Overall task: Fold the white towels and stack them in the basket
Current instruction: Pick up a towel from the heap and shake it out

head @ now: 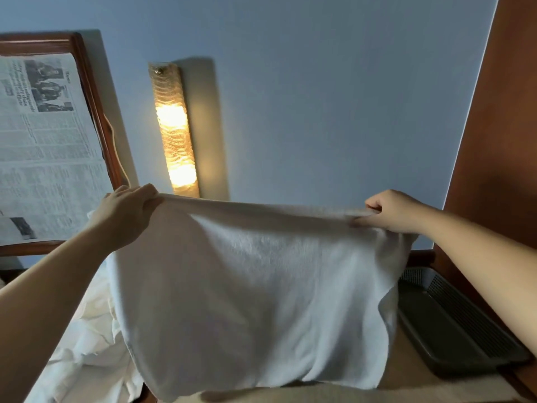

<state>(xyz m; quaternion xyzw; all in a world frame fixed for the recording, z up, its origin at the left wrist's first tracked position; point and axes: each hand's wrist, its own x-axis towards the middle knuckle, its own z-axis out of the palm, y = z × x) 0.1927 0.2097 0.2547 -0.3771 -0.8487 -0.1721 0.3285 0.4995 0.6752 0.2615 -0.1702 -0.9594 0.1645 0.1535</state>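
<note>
Towel: a white towel (pixel 250 286) hangs spread in the air between both hands, its long top edge running level from one to the other.
Left hand: the left hand (pixel 128 216) pinches the top corner on its own side, fingers curled over the hem.
Right hand: the right hand (pixel 392 212) pinches the opposite corner at like height.
Basket: a dark mesh basket (pixel 453 324) lies below and beyond the right hand, nearer that arm.
Pile: more white cloth (pixel 87 330) lies beneath the left forearm.
Next fold: likely corner to corner.
</note>
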